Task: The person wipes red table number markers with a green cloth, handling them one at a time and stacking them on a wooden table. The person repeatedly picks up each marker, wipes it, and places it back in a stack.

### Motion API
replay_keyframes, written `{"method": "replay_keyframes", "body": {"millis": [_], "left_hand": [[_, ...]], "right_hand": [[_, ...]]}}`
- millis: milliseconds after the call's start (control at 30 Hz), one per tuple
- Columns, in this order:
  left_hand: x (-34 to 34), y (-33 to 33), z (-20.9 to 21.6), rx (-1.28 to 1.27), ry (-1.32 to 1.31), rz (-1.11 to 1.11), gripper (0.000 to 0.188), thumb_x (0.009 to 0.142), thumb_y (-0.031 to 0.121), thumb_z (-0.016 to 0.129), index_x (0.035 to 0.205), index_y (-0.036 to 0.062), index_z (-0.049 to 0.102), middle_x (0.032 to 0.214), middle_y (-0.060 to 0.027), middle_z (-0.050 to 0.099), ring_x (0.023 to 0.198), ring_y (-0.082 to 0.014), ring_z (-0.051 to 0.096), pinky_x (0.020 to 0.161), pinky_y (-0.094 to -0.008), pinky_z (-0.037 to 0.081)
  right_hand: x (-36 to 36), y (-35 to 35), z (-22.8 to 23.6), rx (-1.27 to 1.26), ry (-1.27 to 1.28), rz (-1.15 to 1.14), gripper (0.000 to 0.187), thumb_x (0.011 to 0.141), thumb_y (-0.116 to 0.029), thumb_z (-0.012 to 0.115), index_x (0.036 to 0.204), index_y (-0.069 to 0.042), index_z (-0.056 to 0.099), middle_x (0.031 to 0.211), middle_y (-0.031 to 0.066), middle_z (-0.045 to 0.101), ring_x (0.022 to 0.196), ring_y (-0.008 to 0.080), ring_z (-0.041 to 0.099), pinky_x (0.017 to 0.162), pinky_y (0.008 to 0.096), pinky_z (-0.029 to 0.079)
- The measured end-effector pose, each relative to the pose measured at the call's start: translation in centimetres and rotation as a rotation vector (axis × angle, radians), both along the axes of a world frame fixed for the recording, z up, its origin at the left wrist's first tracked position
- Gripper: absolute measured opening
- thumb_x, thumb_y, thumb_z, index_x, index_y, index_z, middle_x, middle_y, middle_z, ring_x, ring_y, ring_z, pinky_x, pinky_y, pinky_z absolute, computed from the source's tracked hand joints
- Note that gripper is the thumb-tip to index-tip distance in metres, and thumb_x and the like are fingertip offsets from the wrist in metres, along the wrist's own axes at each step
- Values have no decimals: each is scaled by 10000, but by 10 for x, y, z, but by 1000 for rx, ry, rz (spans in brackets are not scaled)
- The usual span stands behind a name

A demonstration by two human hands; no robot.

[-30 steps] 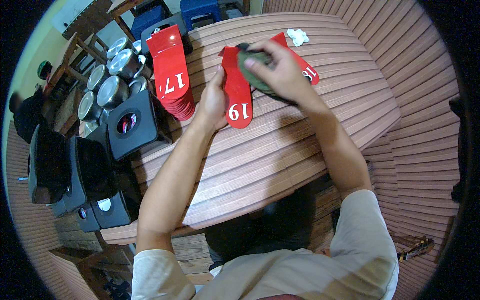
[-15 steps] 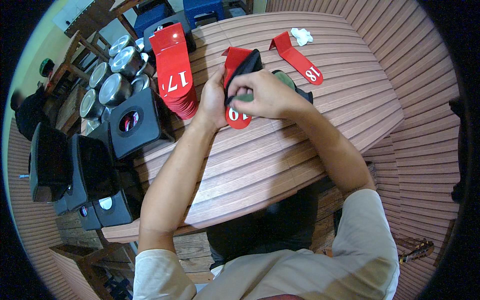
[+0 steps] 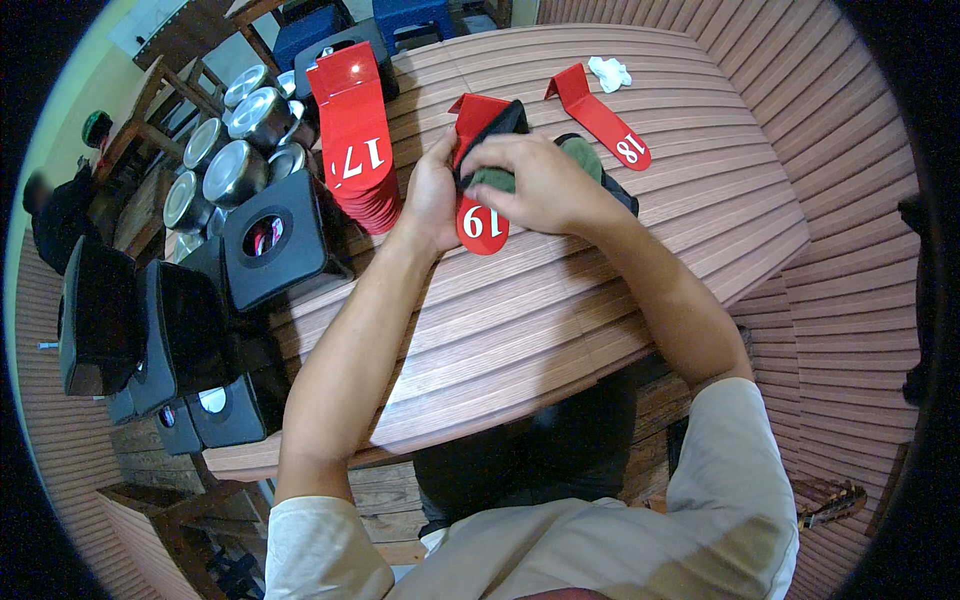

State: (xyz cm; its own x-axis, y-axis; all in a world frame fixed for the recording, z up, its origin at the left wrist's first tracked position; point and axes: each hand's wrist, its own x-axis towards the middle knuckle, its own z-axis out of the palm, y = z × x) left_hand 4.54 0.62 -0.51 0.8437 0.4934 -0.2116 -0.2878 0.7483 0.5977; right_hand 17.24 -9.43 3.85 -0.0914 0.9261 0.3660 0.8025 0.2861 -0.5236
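Note:
My left hand (image 3: 432,197) grips the edge of a red, bent table sign (image 3: 482,236) with white digits on its rounded end. Over the sign lies a dark black-and-green cloth (image 3: 494,181), and my right hand (image 3: 540,182) holds it with curled fingers. Part of the cloth is hidden under that hand. More black-and-green material (image 3: 581,153) shows on the table just beyond my right wrist; I cannot tell whether it is the same piece. To the left stands a tall stack of similar red signs (image 3: 352,130).
One more red sign (image 3: 604,122) lies at the far right of the wooden table (image 3: 480,345), near a crumpled white tissue (image 3: 609,72). Several metal pots (image 3: 235,177) and black boxes with round openings (image 3: 275,240) crowd the left side. A person in dark clothes (image 3: 65,215) is at far left.
My right fingers have opened slightly and shifted on the cloth, uncovering more of the sign's digits. The left hand keeps its grip. The whole view has shifted a little.

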Motion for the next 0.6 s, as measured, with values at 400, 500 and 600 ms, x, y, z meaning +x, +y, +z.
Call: {"method": "replay_keyframes", "body": {"millis": [400, 500, 600], "left_hand": [[0, 3, -2, -58, -76, -12, 472, 1107, 421, 343, 1298, 75, 601, 1244, -140, 686, 1109, -283, 685, 989, -472, 559], [-1, 4, -2, -55, -74, -12, 474, 1108, 413, 329, 1290, 70, 601, 1237, -142, 688, 1114, -285, 684, 997, -462, 555], [-3, 5, -1, -31, -35, -13, 489, 1108, 408, 314, 1290, 55, 599, 1237, -141, 688, 1109, -283, 684, 1004, -447, 552]], "right_hand": [[11, 3, -2, 276, -95, -216, 411, 813, -170, 795, 1192, -48, 695, 1154, 130, 659, 1161, 358, 608, 1005, 426, 495], [3, 0, -7, 193, -73, -147, 423, 823, -144, 784, 1226, -49, 700, 1160, 119, 663, 1206, 362, 580, 1025, 418, 481], [-3, -3, -7, 149, -44, -69, 364, 803, -133, 779, 1151, -35, 740, 1147, 142, 668, 1153, 348, 619, 1013, 422, 491]]}}
